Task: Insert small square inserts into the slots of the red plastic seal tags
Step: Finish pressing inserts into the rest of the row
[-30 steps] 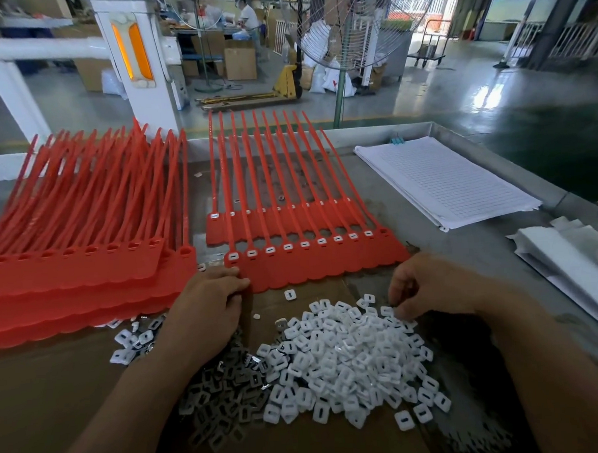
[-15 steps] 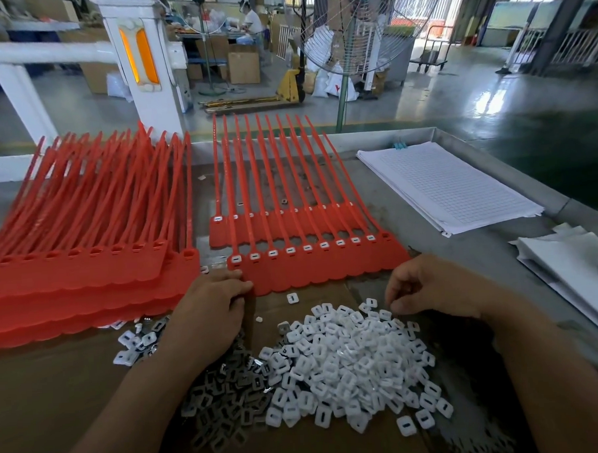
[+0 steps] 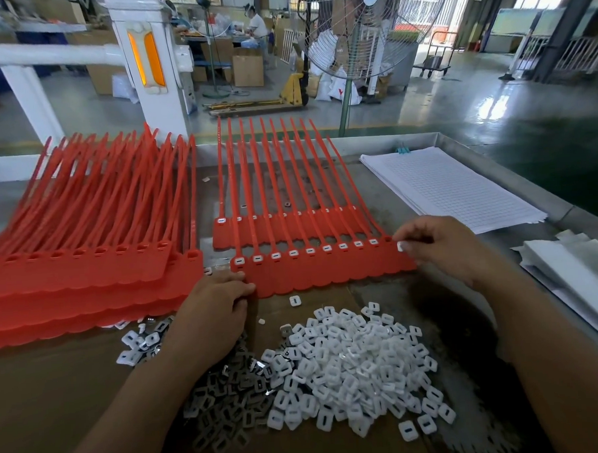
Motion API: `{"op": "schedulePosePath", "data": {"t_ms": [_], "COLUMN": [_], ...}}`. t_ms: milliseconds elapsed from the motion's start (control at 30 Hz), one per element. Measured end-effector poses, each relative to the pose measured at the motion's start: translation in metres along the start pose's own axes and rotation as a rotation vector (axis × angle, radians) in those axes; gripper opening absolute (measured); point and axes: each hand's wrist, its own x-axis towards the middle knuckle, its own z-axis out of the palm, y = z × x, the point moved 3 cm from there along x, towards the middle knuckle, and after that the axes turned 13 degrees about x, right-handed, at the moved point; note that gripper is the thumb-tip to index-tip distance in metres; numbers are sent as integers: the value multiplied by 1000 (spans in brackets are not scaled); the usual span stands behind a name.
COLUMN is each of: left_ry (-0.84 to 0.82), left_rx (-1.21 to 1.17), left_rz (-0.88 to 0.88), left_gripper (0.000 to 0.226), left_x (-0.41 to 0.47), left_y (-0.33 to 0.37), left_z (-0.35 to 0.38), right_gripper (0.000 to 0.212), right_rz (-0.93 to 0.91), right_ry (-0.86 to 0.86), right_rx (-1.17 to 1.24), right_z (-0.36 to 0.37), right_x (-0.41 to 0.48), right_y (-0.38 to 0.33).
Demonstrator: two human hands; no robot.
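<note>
A strip of red seal tags (image 3: 323, 269) lies in front of me, white inserts seated in most of its slots; the rightmost slot (image 3: 388, 239) shows red. My right hand (image 3: 442, 247) pinches one white insert (image 3: 400, 246) right beside that slot. My left hand (image 3: 215, 308) rests with straight fingers on the strip's left lower edge. A second strip (image 3: 290, 226) lies under and behind it. A heap of white square inserts (image 3: 351, 368) sits near me on brown cardboard, with grey metal pieces (image 3: 226, 397) to its left.
A thick stack of red tag strips (image 3: 83, 270) fills the left of the table. A pile of gridded paper (image 3: 450, 189) and white sheets (image 3: 574, 276) lie on the right. The metal table rim (image 3: 515, 179) runs along the right. A fan (image 3: 367, 28) stands beyond.
My right hand has lifted from the insert heap and moved up to the right end of the front strip with an insert. The left hand stays in place.
</note>
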Motion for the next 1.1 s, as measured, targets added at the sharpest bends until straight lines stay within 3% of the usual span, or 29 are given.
{"op": "schedulePosePath", "data": {"t_ms": [200,333,1100], "left_ry": [-6,-6,-5], "left_rx": [7,-8,3], "left_rz": [-1,-9,-11], "left_gripper": [33,33,33], "left_x": [0,0,-1], "left_y": [0,0,1], "left_z": [0,0,-1], "right_gripper": [19,9,15], "right_rz": [62,112,226], "right_ry": [172,179,150], "right_rx": [17,-16,56], "right_z": [-10,-5,5], "right_x": [31,44,53], "right_y": [21,34,46]}}
